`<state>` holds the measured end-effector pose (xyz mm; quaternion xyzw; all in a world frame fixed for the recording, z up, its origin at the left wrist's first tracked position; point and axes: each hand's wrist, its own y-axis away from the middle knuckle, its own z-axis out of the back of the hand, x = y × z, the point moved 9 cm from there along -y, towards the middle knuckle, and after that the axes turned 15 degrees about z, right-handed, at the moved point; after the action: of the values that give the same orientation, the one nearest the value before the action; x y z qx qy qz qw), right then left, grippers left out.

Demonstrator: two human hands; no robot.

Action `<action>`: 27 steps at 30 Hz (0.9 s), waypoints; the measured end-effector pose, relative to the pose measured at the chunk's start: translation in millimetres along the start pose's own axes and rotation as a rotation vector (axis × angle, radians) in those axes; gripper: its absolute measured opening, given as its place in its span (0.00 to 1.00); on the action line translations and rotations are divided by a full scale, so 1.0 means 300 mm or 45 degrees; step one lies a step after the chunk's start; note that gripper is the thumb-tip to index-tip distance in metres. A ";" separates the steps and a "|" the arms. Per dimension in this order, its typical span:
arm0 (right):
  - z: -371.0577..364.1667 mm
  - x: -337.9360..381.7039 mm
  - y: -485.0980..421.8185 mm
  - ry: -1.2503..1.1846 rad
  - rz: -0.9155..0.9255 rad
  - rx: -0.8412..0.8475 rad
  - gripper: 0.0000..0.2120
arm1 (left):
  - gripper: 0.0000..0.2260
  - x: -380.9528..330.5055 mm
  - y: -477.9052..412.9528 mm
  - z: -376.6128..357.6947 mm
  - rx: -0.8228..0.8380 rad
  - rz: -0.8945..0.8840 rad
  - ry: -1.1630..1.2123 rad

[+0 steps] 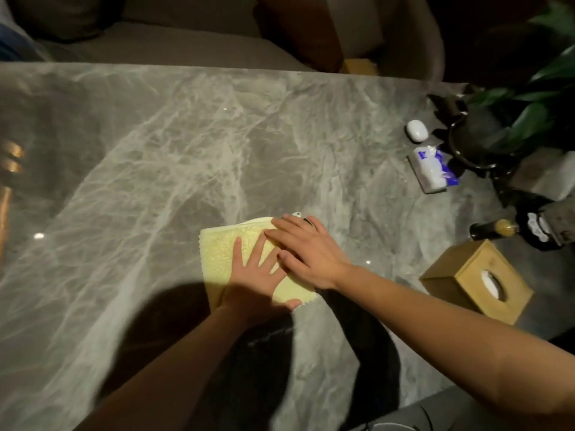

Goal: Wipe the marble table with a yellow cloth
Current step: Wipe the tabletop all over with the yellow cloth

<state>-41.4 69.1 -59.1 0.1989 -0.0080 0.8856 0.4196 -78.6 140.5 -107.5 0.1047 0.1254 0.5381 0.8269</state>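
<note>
Grey-veined marble surface (155,150); at centre, folded yellow cloth (224,247) lying flat under left hand (255,281) and overlapping right hand (308,253) — fingers spread, palms pressing down — then tissue packet (432,169), wooden tissue box (476,281) at right.

Along the right side of the frame stand a wooden tissue box (477,281), a dark bottle (525,228) lying on its side just above it, and a black pot (476,144) holding a green leafy plant (538,110). Left of the pot lie a small white oval case (416,130) and a white-and-blue tissue packet (433,168). A grey sofa (174,35) fills the top of the frame.
</note>
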 end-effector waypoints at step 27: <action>0.078 -0.600 0.221 0.013 -0.305 0.038 0.27 | 0.37 -0.200 -0.313 0.115 -0.193 0.072 0.043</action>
<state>19.4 -111.3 -92.1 0.2000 0.0311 0.8301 0.5196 -9.8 46.8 -98.0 0.0363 0.0952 0.5710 0.8146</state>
